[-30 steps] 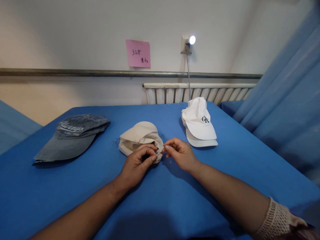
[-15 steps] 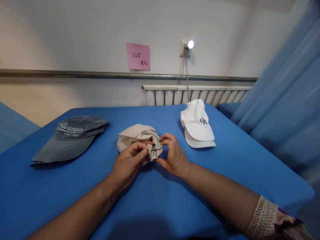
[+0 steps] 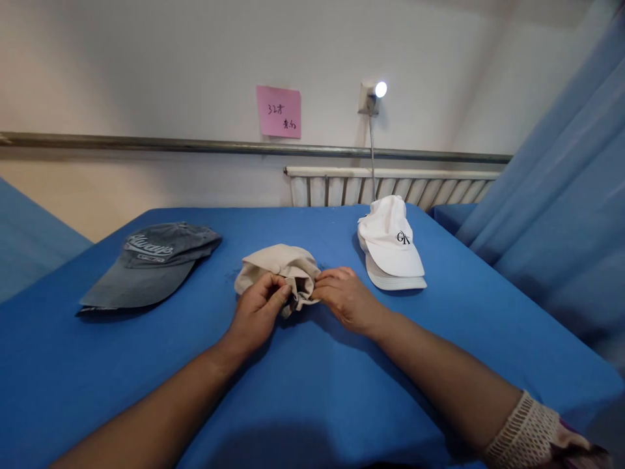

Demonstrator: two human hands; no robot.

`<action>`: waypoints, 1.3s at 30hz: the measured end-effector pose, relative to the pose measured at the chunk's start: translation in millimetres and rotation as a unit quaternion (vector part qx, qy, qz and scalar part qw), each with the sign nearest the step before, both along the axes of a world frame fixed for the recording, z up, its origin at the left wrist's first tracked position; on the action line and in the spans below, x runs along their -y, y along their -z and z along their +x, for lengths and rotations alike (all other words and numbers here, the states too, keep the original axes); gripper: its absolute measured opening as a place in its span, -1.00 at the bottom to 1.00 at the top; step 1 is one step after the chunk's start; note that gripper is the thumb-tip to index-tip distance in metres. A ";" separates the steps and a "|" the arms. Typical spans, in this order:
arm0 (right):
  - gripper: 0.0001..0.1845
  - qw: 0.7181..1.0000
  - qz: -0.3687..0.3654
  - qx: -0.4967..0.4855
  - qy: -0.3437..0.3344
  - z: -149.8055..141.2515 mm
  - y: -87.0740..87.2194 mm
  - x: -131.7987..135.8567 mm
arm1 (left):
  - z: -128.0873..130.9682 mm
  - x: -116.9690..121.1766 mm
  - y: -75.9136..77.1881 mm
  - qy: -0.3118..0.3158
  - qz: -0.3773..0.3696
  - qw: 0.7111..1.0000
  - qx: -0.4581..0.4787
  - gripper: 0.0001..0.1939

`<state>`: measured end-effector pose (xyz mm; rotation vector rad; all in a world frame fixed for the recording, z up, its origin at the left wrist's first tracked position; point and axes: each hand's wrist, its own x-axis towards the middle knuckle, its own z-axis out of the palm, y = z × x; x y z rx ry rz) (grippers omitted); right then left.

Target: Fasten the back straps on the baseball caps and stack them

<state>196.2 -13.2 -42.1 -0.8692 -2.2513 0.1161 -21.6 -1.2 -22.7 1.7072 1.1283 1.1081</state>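
Note:
A beige cap (image 3: 278, 259) lies on the blue-covered bed between my hands, its back strap side turned toward me. My left hand (image 3: 258, 307) is closed, thumb and forefinger pinching the strap end. On the other side, my right hand (image 3: 349, 299) is closed on the cap's right edge, with its fingertips partly hidden by the fabric. The brim of this cap does not show. To the left sits a dark grey cap (image 3: 151, 264) with white lettering. White caps (image 3: 390, 238), stacked with two brims visible, stand to the right.
The blue sheet (image 3: 303, 391) covers the bed. Behind it are a white radiator (image 3: 410, 189), a metal rail (image 3: 195, 146) and a socket (image 3: 368, 99) with a glowing light and cable. A pink note (image 3: 279, 112) is on the wall. Blue curtains (image 3: 561, 169) hang at the right.
My right hand has turned and closed in on the cap's right edge; the metal buckle seen before no longer shows. My left hand keeps its pinch. The whole view has shifted slightly.

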 end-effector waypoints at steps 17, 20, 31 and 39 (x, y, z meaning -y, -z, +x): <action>-0.75 0.932 -0.258 -0.236 0.093 -4.6 22.1 -11.7 | 4.5 25.2 -6.1 0.041 0.294 0.910 -0.290 -0.80; -0.78 0.907 -0.276 -0.305 0.093 -6.0 22.6 -10.7 | 9.1 28.6 -8.5 0.057 0.375 0.881 -0.282 -0.78; -0.82 0.923 -0.223 -0.301 0.092 -14.5 6.9 12.9 | 10.6 21.3 -6.5 0.035 0.443 0.840 -0.311 -0.73; -0.85 0.991 -0.048 -0.115 0.042 -4.9 0.2 19.6 | 8.9 23.0 -7.0 0.039 0.399 0.878 -0.261 -0.79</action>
